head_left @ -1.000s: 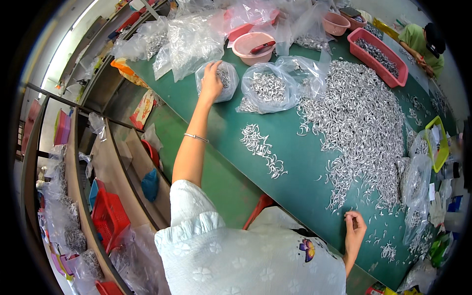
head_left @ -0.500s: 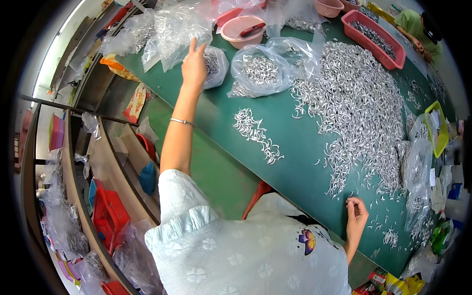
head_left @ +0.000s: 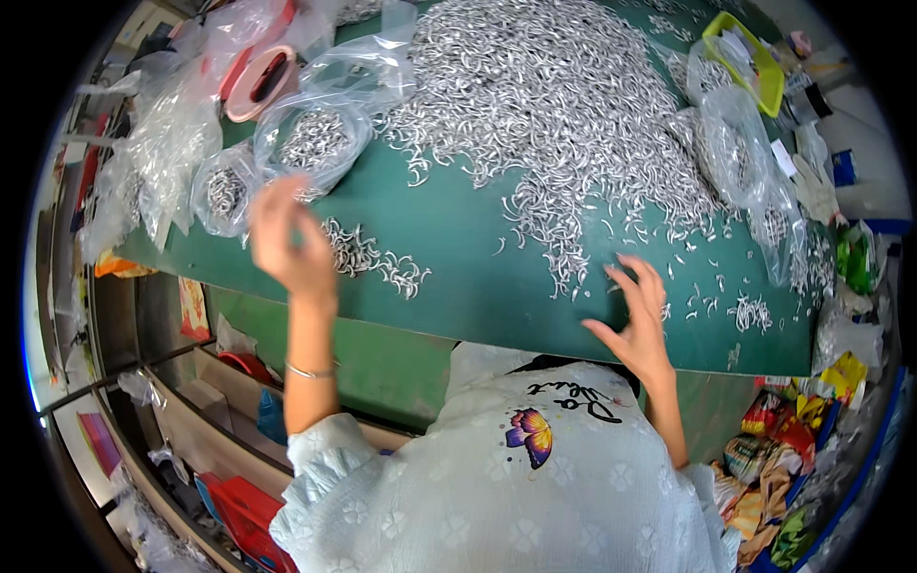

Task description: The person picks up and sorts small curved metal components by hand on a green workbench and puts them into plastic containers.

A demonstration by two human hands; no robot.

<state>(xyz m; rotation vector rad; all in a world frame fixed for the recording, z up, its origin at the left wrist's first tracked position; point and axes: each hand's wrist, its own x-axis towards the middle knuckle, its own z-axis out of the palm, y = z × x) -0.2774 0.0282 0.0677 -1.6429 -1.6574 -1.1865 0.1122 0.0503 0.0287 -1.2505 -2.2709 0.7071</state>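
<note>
Far up on your left sits a pink bowl (head_left: pixel 256 81) with a dark tool lying in it, half under crumpled clear plastic bags (head_left: pixel 158 143). At the upper right you have a yellow tray (head_left: pixel 740 59) holding scraps. Below the green worktop (head_left: pixel 458 277), a red crate (head_left: pixel 244 516) stands at lower left, and colourful wrappers (head_left: pixel 783 458) pile at lower right.

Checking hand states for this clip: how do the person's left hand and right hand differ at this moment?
The left hand is raised above the table, blurred, beside a small cluster of metal hooks; the right hand is sharp, low by the near edge. The right hand's fingers are spread wide at scattered hooks; the left hand's are loosely curled. Whether the left holds anything cannot be told. Both are bare.
</note>
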